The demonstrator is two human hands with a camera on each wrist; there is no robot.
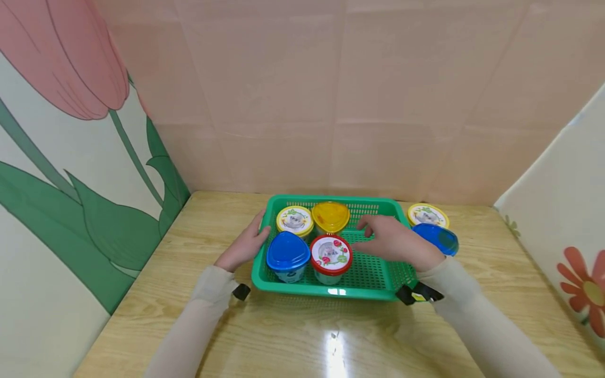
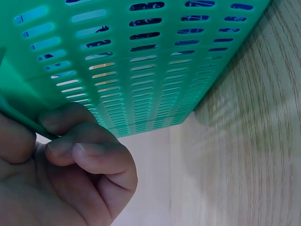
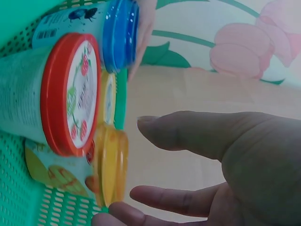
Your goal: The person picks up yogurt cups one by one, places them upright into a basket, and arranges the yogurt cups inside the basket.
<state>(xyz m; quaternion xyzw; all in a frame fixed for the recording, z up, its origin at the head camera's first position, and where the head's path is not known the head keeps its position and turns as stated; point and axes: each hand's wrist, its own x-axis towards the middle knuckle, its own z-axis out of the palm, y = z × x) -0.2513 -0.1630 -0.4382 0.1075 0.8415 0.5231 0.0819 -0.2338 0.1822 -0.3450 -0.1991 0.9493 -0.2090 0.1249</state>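
Observation:
A green plastic basket (image 1: pixel 368 200) with slotted sides holds several lidded tubs. My left hand (image 1: pixel 246 242) grips its left rim, and in the left wrist view the fingers (image 2: pixel 101 157) curl around the edge. Above the basket's right half is my right hand (image 1: pixel 394 239), thumb and fingers apart with nothing between them. Nearest to it stands a tub with a red-rimmed lid (image 1: pixel 332 255). Left of that is a blue-lidded tub (image 1: pixel 288 253). Behind them are a tub with a yellow-rimmed white lid (image 1: pixel 295 220) and one with a translucent yellow lid (image 1: pixel 331 216).
Outside the basket's right end, on the wooden table (image 1: pixel 491 283), are another yellow-rimmed tub (image 1: pixel 428 216) and a blue-lidded one (image 1: pixel 439 239), partly covered by my right arm. A pinkish wall (image 1: pixel 302 105) rises behind, with flower-patterned panels at both sides.

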